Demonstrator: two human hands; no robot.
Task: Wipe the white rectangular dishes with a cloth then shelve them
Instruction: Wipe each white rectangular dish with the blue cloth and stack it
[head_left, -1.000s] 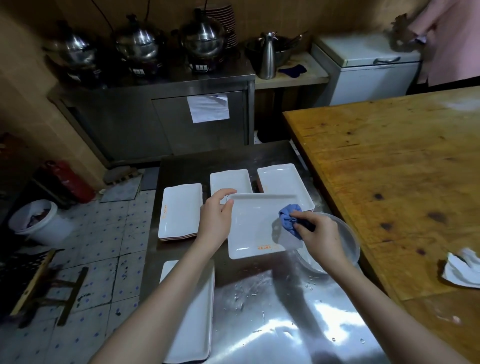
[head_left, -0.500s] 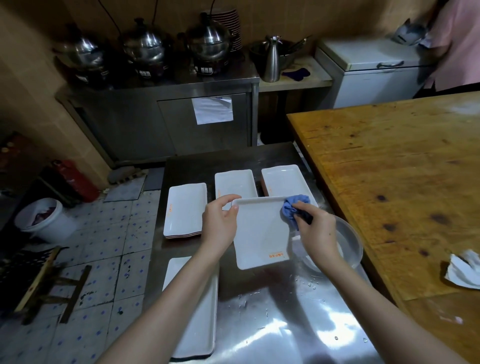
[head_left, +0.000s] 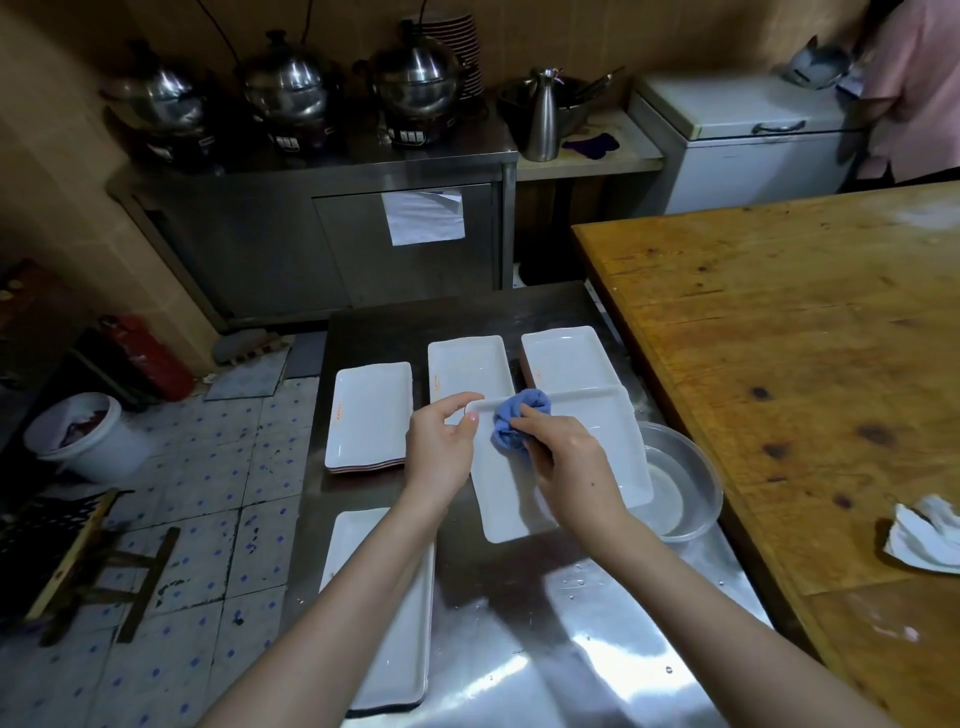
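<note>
On the head camera, our left hand pinches the far left corner of a white dish over the steel desk, the dish's right edge overlapping a clear bowl. Our right hand grips a blue cloth (bunched up) and presses it on the dish's far end; more dishes lie just beyond.

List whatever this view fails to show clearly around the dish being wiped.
- Head view: the right hand and blue cloth cover the middle of the white rectangular dish; its surface there is hidden.
- Orange print on the stacked dishes: too small to read.
- Paper sheet on the cabinet door: blurred, no writing legible.
- Person in pink: cut off by the top right corner.
</note>
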